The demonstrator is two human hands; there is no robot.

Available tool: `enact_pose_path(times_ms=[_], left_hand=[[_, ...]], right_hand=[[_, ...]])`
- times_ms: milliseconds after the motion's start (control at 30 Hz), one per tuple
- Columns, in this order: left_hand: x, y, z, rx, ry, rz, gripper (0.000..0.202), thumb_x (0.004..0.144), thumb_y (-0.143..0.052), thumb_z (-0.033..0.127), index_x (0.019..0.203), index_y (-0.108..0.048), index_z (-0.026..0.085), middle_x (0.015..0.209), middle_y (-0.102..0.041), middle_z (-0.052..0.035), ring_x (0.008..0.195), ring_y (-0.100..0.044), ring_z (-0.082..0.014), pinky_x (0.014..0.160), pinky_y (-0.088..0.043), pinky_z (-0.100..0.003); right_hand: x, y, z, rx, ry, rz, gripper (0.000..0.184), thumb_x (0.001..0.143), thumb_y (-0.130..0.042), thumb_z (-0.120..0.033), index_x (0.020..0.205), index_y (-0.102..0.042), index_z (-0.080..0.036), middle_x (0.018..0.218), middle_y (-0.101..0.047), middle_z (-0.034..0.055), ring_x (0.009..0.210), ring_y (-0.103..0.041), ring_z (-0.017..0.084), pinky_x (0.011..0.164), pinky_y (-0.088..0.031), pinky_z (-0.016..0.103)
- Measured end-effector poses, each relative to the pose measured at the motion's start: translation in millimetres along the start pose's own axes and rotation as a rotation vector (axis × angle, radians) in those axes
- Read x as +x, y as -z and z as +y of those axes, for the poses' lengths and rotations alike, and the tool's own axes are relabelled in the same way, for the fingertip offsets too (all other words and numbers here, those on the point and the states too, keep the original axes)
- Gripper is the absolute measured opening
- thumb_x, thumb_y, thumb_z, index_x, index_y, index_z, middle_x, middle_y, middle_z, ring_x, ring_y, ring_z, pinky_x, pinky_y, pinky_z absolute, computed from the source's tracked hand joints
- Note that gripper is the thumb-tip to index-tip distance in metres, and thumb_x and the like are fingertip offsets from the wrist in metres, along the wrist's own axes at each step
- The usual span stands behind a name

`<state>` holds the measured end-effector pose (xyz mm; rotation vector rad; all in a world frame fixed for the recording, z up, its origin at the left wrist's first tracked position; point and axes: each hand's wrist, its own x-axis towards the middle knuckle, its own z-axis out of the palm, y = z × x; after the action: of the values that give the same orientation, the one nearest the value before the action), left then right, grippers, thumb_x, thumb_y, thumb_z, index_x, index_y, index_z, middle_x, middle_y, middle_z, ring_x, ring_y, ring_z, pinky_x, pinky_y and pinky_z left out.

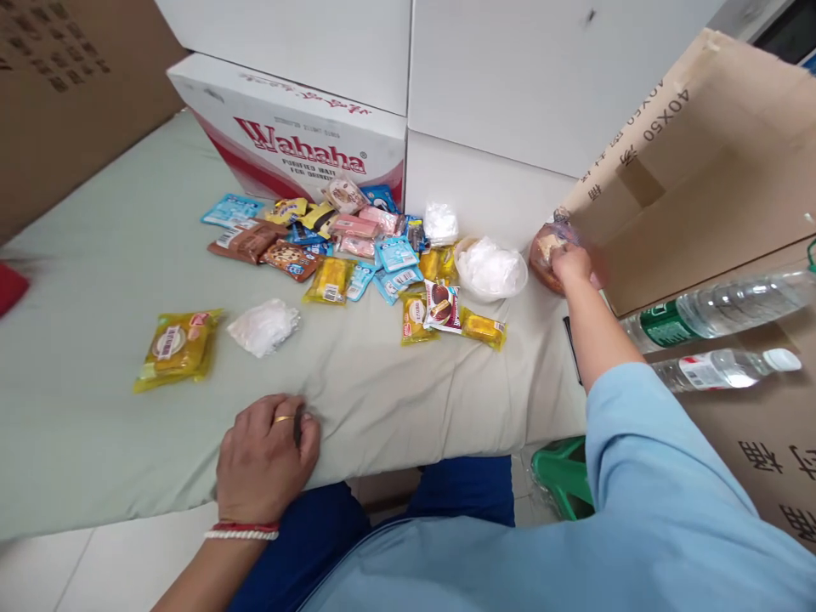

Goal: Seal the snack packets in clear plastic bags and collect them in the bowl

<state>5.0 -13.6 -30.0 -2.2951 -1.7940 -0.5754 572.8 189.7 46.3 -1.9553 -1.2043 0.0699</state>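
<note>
Right hand (574, 265) is at the reddish-brown container (541, 270), right of frame, a bit above mid-height, just beside the cardboard box (714, 161). Fingers partly hidden; can't tell if they grasp anything. White bowl (492, 293) with white plastic in it sits just left of that. Left hand (268, 455), lower left, rests fingers curled at the cloth edge; can't confirm a grip. Nearest it: crumpled white plastic (263, 328). Snack packets (331, 280) pile upper centre.
</note>
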Motion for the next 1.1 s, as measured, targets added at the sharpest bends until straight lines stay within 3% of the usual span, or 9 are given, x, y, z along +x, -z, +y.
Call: enact_pose_path(times_ms=[100, 200, 333, 400, 533, 667, 800, 900, 1100], left_hand=[[0.1, -2.0, 0.8, -0.019, 0.025, -0.012, 0.019, 0.092, -0.056, 0.027, 0.103, -0.067, 0.017, 0.108, -0.069, -0.0148, 0.099, -0.064, -0.0332, 0.083, -0.049, -0.044], [0.8, 0.2, 4.9, -0.045, 0.054, -0.060, 0.016, 0.092, -0.056, 0.026, 0.102, -0.067, 0.019, 0.108, -0.068, -0.0139, 0.102, -0.062, -0.0323, 0.087, -0.048, -0.043], [0.0, 5.6, 11.4, -0.102, 0.103, -0.137, 0.015, 0.093, -0.055, 0.022, 0.101, -0.067, 0.018, 0.109, -0.068, -0.0153, 0.105, -0.061, -0.0319, 0.088, -0.048, -0.044], [-2.8, 6.8, 11.7, -0.163, 0.146, -0.151, 0.016, 0.092, -0.055, 0.020, 0.103, -0.067, 0.019, 0.112, -0.068, -0.0154, 0.108, -0.061, -0.0312, 0.091, -0.048, -0.044], [-6.7, 10.8, 3.7, -0.432, 0.209, -0.080, 0.015, 0.094, -0.053, 0.017, 0.096, -0.067, 0.021, 0.103, -0.070, -0.0109, 0.105, -0.063, -0.0259, 0.091, -0.050, -0.040], [23.0, 14.6, -20.9, -0.518, 0.347, 0.104, 0.017, 0.100, -0.050, 0.021, 0.096, -0.067, 0.020, 0.095, -0.068, -0.0082, 0.095, -0.064, -0.0224, 0.090, -0.052, -0.036], [83.0, 5.9, -50.3, -0.355, 0.390, 0.022, 0.028, 0.090, -0.065, 0.016, 0.118, -0.069, 0.016, 0.128, -0.065, -0.0159, 0.121, -0.060, -0.0311, 0.103, -0.047, -0.044], [108.0, 0.4, -56.2, -0.379, 0.452, -0.144, 0.017, 0.088, -0.067, 0.013, 0.102, -0.073, 0.017, 0.116, -0.069, -0.0142, 0.108, -0.067, -0.0297, 0.092, -0.051, -0.040], [65.3, 13.8, -21.5, -0.920, 0.590, -0.092, 0.011, 0.091, -0.065, 0.025, 0.087, -0.073, 0.019, 0.065, -0.067, 0.0018, 0.064, -0.065, -0.0157, 0.072, -0.049, -0.028]], right_hand=[[-11.2, 4.8, -4.9, -0.260, -0.090, 0.004, 0.028, 0.088, -0.070, -0.027, 0.096, -0.071, 0.000, 0.122, -0.059, 0.0276, 0.129, -0.048, 0.036, 0.110, -0.031, 0.059], [-19.4, 16.2, -16.1, -0.443, -0.140, -0.046, 0.045, 0.093, -0.061, -0.033, 0.119, -0.071, 0.002, 0.134, -0.051, 0.0295, 0.129, -0.050, 0.036, 0.105, -0.032, 0.057], [-52.0, 21.5, -21.5, -0.427, 0.019, 0.010, 0.064, 0.086, -0.066, -0.026, 0.142, -0.057, 0.004, 0.144, -0.042, 0.0369, 0.137, -0.045, 0.040, 0.106, -0.035, 0.052], [-90.9, 20.1, -12.7, -0.395, 0.225, 0.044, 0.053, 0.088, -0.062, -0.030, 0.135, -0.065, -0.004, 0.136, -0.053, 0.0349, 0.141, -0.044, 0.040, 0.107, -0.038, 0.052], [-199.3, 23.7, 15.2, -0.350, 0.457, -0.248, 0.052, 0.090, -0.050, -0.054, 0.127, -0.071, -0.024, 0.138, -0.062, 0.0241, 0.125, -0.061, 0.042, 0.100, -0.047, 0.057], [-271.4, 31.4, 20.8, -0.371, 0.500, -0.311, 0.060, 0.094, -0.040, -0.050, 0.134, -0.067, -0.015, 0.137, -0.066, 0.0222, 0.134, -0.058, 0.042, 0.114, -0.040, 0.063], [-280.6, 30.0, 10.8, -0.352, 0.501, -0.230, 0.056, 0.093, -0.042, -0.047, 0.129, -0.069, -0.012, 0.131, -0.069, 0.0229, 0.129, -0.062, 0.040, 0.113, -0.043, 0.060], [-275.3, 26.5, 11.9, -0.350, 0.515, -0.219, 0.055, 0.094, -0.042, -0.047, 0.125, -0.070, -0.013, 0.128, -0.070, 0.0234, 0.126, -0.063, 0.040, 0.110, -0.044, 0.060], [-279.0, 33.2, -1.9, -0.267, 0.396, -0.175, 0.049, 0.091, -0.046, -0.051, 0.110, -0.074, -0.016, 0.121, -0.072, 0.0209, 0.119, -0.065, 0.038, 0.107, -0.047, 0.060]])
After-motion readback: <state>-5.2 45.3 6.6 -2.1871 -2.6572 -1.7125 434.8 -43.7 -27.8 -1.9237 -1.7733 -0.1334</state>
